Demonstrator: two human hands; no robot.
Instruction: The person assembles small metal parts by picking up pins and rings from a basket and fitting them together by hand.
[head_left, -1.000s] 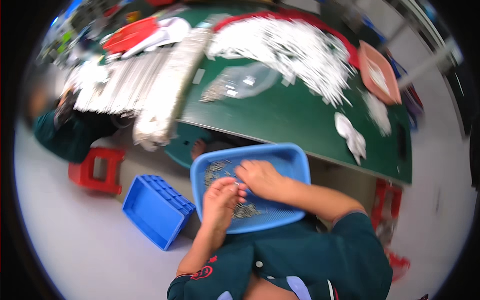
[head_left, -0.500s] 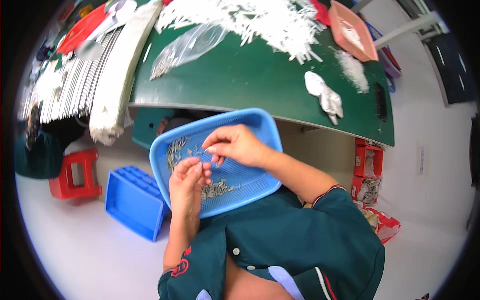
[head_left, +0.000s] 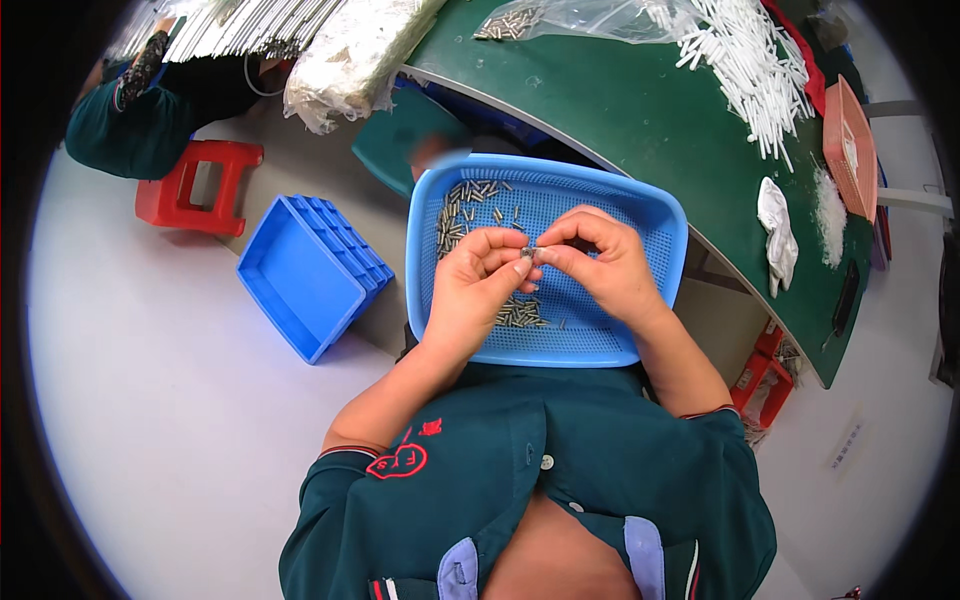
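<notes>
A blue mesh basket (head_left: 650,205) rests on my lap against the table edge. Small metal cylinders lie inside it, one group (head_left: 462,205) at the far left and another (head_left: 520,312) nearer me. Above the basket my left hand (head_left: 478,285) pinches a small metal cylinder (head_left: 527,253) between thumb and forefinger. My right hand (head_left: 612,268) meets it there, thumb and forefinger closed at the same spot. Whatever the right fingertips grip is too small to make out. The fingertips of both hands nearly touch.
A green table (head_left: 590,110) carries a pile of white sticks (head_left: 745,80), a clear bag (head_left: 600,20), a white glove (head_left: 777,235) and a pink basket (head_left: 850,145). Left stand blue bins (head_left: 310,270) and a red stool (head_left: 200,190), near another person's sleeve (head_left: 130,130).
My hands, apart before, have come together at the fingertips over the basket. The whole view has turned and shifted, so the table now sits further to the upper right.
</notes>
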